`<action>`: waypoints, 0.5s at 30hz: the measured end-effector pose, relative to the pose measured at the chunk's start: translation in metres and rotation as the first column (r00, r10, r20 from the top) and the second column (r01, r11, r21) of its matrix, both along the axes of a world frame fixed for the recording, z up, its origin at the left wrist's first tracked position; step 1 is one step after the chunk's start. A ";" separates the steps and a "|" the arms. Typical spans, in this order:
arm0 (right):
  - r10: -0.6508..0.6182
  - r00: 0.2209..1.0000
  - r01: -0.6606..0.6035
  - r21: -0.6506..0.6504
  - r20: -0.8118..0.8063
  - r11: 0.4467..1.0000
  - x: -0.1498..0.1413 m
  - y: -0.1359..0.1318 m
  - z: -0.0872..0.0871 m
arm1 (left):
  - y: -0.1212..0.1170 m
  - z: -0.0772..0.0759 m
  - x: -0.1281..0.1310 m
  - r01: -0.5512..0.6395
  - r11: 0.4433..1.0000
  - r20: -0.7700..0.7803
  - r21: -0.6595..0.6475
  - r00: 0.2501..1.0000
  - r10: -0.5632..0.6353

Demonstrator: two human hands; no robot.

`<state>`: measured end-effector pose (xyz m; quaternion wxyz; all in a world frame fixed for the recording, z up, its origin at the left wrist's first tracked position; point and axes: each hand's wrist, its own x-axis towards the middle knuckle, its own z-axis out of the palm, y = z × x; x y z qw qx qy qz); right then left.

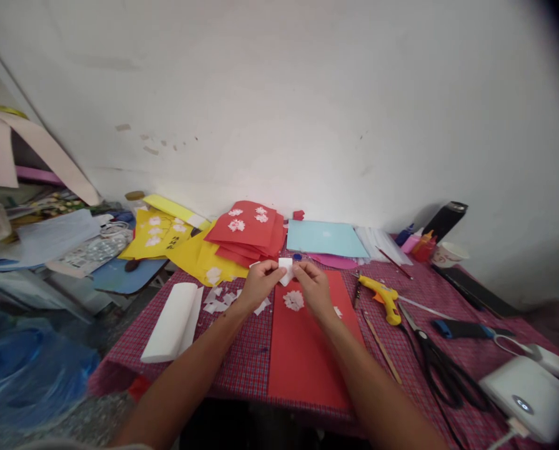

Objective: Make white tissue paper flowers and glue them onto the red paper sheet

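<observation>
Between my two hands is a small folded piece of white paper, pinched at its edges. My left hand grips its left side with thumb and fingers, and my right hand closes on its right side. Below them lies a red paper sheet bearing a pale pink paper flower; part of a second flower shows beside my right wrist. Torn white paper scraps are scattered left of my left hand. A roll of white paper rests farther left on the checked cloth.
At the right lie a yellow glue gun, black scissors, a wooden stick and a white power bank. Red sheets with flowers, a light blue sheet and a black flask are at the back by the wall.
</observation>
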<state>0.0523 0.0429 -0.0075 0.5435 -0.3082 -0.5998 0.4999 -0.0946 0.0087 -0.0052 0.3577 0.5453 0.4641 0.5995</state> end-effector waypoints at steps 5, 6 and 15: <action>0.058 0.998 -0.057 -0.028 0.039 0.998 -0.001 0.000 0.001 | -0.001 0.002 0.000 0.029 1.000 -0.034 -0.002 0.999 -0.029; 0.056 0.998 -0.054 -0.032 0.042 0.998 -0.001 0.000 0.001 | -0.001 0.001 0.000 0.037 0.999 -0.039 -0.004 0.999 -0.037; 0.060 0.993 -0.057 -0.035 0.100 0.998 0.001 0.004 -0.004 | 0.001 0.000 0.001 -0.007 0.999 0.061 -0.046 0.998 0.010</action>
